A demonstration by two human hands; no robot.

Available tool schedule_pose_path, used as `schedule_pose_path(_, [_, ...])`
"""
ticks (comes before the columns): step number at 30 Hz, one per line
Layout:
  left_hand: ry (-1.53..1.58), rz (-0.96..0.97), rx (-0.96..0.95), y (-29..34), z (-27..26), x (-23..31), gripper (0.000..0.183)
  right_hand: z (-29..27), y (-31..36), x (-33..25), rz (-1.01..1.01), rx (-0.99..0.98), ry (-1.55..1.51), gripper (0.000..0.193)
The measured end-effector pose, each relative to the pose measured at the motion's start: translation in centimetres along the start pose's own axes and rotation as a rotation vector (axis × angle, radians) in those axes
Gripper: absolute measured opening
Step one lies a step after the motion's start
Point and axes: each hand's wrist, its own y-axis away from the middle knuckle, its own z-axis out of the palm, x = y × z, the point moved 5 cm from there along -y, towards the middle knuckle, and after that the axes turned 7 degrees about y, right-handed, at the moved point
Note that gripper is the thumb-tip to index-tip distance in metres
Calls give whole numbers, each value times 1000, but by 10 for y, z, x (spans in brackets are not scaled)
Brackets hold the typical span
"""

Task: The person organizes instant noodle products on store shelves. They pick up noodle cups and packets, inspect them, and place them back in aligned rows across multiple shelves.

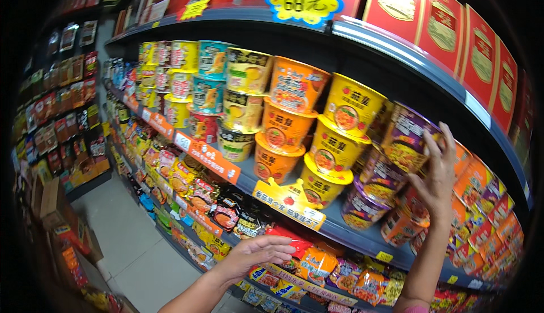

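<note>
My right hand [437,178] reaches up to the top purple instant noodle tub [406,137] of a stack. Its fingers lie at the tub's right side near the rim and its thumb sits by the base, so it grips the tub, which leans to one side. Beneath are another purple noodle tub [383,171] and a third at the bottom. My left hand [258,256] is held low, open, fingers stretched out, holding nothing, in front of a red noodle packet [288,240]. Left of the purple stack stand yellow tubs [341,146] and orange tubs [286,127], stacked.
The shelf edge [238,176] carries price strips and a crown-shaped yellow card [290,199]. Bagged noodles [212,194] fill lower shelves. Red gift boxes [445,21] stand above. Right of my hand are orange noodle packs [475,184]. Cardboard boxes [59,214] sit by the tiled floor [147,267].
</note>
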Motion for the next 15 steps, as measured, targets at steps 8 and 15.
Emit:
schedule_pose_path(8, [-3, -49, -93, -24, -11, -14, 50, 14, -4, 8, 48, 44, -23, 76])
schedule_pose_path(15, [-47, -33, -178, -24, -27, 2, 47, 40, 3, 3, 176, 32, 21, 62])
